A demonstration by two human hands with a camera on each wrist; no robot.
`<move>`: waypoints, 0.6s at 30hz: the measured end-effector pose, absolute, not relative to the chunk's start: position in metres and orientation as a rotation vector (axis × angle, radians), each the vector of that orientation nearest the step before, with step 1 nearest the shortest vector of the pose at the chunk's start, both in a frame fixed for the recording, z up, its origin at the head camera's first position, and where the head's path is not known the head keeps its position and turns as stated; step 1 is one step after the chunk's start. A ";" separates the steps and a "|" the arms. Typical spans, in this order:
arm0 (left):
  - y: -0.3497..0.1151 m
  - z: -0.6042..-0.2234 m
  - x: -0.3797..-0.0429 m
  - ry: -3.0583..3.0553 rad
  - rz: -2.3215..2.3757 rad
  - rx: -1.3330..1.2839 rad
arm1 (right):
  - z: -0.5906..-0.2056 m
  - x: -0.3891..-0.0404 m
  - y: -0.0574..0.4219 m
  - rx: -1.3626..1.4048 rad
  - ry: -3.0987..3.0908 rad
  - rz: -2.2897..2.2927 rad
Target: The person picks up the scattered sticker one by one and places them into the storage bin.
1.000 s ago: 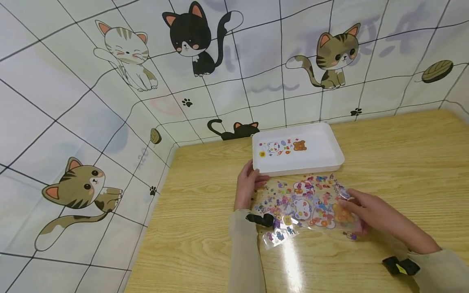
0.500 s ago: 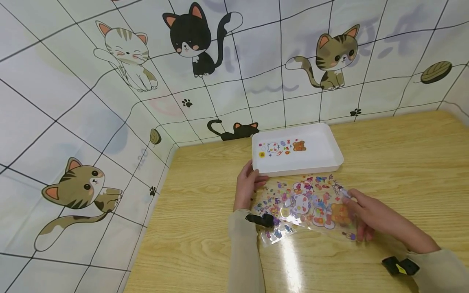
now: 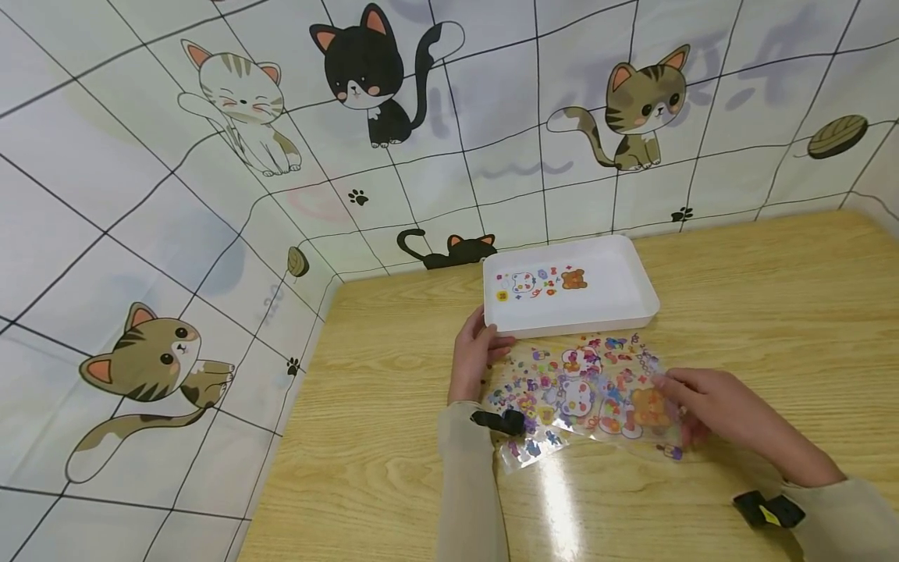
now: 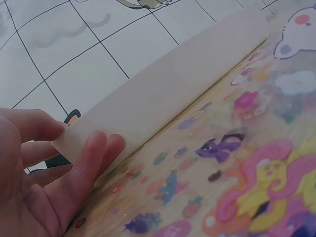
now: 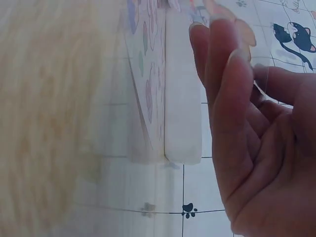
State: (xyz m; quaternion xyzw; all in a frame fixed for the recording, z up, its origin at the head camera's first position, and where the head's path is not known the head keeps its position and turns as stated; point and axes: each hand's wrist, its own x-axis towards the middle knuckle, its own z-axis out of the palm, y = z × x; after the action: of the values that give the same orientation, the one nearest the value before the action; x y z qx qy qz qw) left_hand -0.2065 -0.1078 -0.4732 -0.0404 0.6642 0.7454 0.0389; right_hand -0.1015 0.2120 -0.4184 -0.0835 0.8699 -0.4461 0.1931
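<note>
White and shallow, the tray (image 3: 618, 293) bears cartoon stickers (image 3: 573, 279) on its floor; the left hand (image 3: 474, 351) grips its near left corner, thumb against fingers. Clear sticker sheets (image 3: 577, 396) are just in front of the tray, pinched at their right end by the right hand (image 3: 723, 410).

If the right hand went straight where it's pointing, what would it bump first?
Past the sticker sheet the right hand pinches, probably the near side of the white tray, though depth is unclear.
</note>
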 end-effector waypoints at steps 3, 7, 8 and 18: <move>-0.108 -0.472 -0.206 2.025 2.293 -0.129 | -0.419 -0.102 0.212 -0.204 2.367 -1.304; -0.108 -0.471 -0.205 2.018 2.286 -0.140 | -0.421 -0.103 0.212 -0.175 2.229 -1.383; -0.108 -0.471 -0.205 2.019 2.288 -0.135 | -0.421 -0.102 0.212 -0.171 2.200 -1.396; -0.109 -0.471 -0.206 2.025 2.290 -0.114 | -0.428 -0.105 0.212 -0.351 2.095 -1.424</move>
State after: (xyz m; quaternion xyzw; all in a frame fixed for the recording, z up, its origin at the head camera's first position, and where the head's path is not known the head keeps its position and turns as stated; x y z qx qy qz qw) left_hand -0.2065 -0.1087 -0.4714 -0.0373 0.6615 0.7479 0.0413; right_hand -0.1048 0.2122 -0.4276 -0.1316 0.7845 -0.5331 0.2881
